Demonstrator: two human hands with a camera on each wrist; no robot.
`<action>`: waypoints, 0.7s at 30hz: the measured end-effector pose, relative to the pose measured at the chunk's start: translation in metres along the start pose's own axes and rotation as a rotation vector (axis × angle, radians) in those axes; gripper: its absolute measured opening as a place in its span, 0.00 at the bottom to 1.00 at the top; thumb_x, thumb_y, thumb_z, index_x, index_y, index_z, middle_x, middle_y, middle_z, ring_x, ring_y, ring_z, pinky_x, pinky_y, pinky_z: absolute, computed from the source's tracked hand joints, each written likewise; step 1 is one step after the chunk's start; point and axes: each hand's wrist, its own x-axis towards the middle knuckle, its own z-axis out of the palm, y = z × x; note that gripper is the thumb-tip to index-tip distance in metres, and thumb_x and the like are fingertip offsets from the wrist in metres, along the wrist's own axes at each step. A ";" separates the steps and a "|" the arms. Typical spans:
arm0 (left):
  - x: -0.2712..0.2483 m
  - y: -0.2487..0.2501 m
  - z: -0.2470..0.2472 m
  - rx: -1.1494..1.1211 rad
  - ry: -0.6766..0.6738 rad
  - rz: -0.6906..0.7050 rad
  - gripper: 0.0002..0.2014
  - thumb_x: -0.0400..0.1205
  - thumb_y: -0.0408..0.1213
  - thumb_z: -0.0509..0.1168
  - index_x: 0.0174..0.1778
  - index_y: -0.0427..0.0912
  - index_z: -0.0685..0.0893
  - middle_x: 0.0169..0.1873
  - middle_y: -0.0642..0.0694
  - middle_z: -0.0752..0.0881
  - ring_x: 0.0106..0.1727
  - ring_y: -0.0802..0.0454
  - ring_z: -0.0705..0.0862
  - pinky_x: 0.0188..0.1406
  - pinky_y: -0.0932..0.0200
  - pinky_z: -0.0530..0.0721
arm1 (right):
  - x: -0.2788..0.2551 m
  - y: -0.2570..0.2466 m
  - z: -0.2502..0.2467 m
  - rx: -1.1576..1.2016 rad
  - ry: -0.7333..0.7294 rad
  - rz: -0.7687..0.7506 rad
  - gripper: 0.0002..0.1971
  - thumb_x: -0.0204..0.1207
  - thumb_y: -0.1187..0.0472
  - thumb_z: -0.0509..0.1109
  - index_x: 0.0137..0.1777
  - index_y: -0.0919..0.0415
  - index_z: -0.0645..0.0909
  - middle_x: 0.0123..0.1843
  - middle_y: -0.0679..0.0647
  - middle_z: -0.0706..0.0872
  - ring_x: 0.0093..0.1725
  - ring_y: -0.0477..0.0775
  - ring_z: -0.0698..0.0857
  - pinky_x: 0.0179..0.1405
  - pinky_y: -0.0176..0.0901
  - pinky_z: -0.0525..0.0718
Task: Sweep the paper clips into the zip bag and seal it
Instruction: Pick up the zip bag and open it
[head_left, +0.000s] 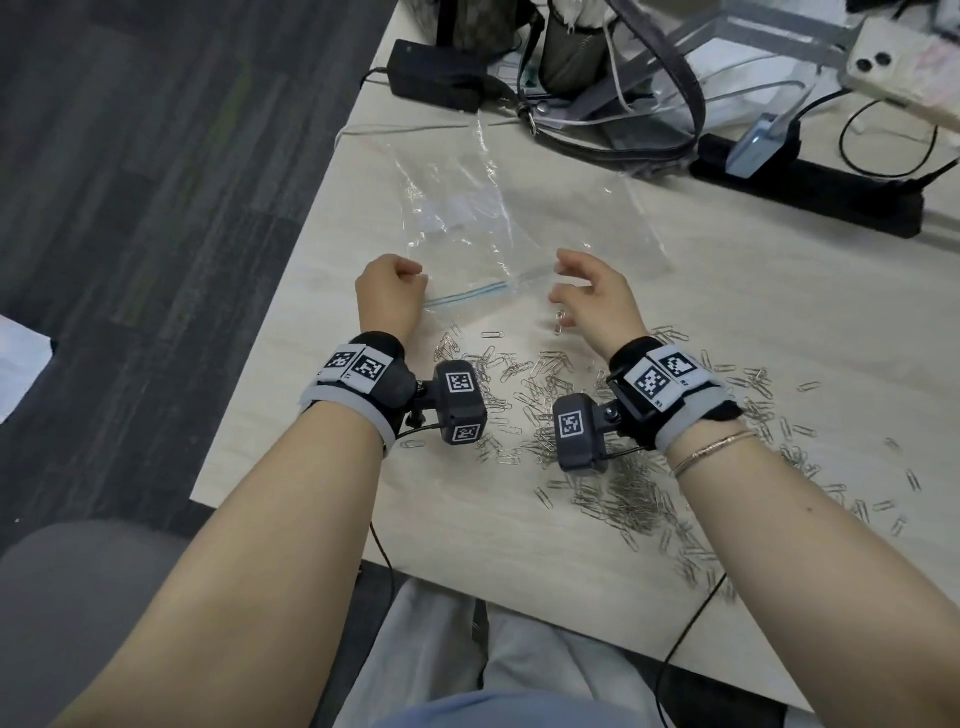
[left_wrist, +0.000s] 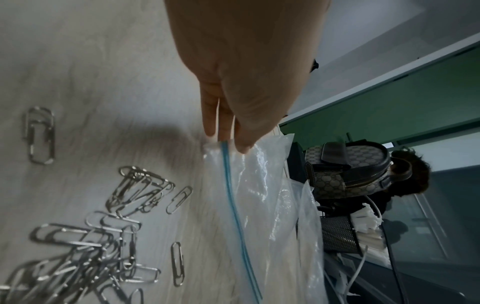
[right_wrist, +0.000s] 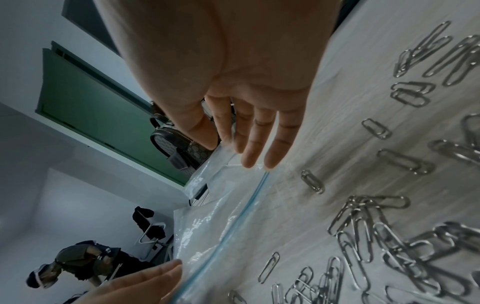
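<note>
A clear zip bag (head_left: 498, 218) with a blue zip strip (head_left: 478, 293) lies flat on the pale wooden table, its mouth facing me. My left hand (head_left: 413, 280) pinches the left corner of the mouth; in the left wrist view the fingertips (left_wrist: 244, 144) close on the plastic beside the strip. My right hand (head_left: 558, 280) is at the mouth's right part, and thumb and forefinger (right_wrist: 226, 131) pinch the raised upper lip while the other fingers stay straight. Several silver paper clips (head_left: 540, 384) are scattered on the table just before the mouth, with a thicker heap (head_left: 628, 499) under my right forearm.
Behind the bag stand a patterned handbag (head_left: 571, 47) with a long strap, a black power adapter (head_left: 436, 75), a black power strip (head_left: 810, 192) and a phone (head_left: 904, 67). The table's left edge (head_left: 291, 280) is close to my left hand. A grey chair (head_left: 78, 597) sits lower left.
</note>
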 end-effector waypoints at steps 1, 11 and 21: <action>-0.002 0.000 -0.004 -0.039 0.022 0.009 0.08 0.78 0.28 0.64 0.50 0.37 0.85 0.48 0.41 0.87 0.53 0.48 0.84 0.54 0.61 0.79 | 0.000 0.000 0.001 0.001 0.001 0.001 0.23 0.76 0.70 0.64 0.72 0.57 0.73 0.60 0.48 0.79 0.41 0.51 0.80 0.42 0.48 0.86; -0.010 -0.016 -0.054 -0.058 0.115 -0.034 0.17 0.78 0.24 0.59 0.62 0.37 0.81 0.63 0.44 0.80 0.64 0.47 0.80 0.65 0.64 0.74 | -0.001 -0.007 0.033 -0.033 -0.030 -0.001 0.26 0.78 0.70 0.61 0.77 0.57 0.67 0.70 0.51 0.75 0.48 0.47 0.79 0.58 0.50 0.84; -0.040 -0.025 -0.099 -0.222 0.218 0.099 0.20 0.80 0.19 0.50 0.65 0.35 0.77 0.65 0.42 0.74 0.53 0.50 0.86 0.57 0.47 0.85 | -0.011 -0.015 0.048 -0.094 -0.120 0.047 0.32 0.80 0.66 0.61 0.81 0.49 0.56 0.75 0.59 0.72 0.61 0.56 0.80 0.58 0.47 0.81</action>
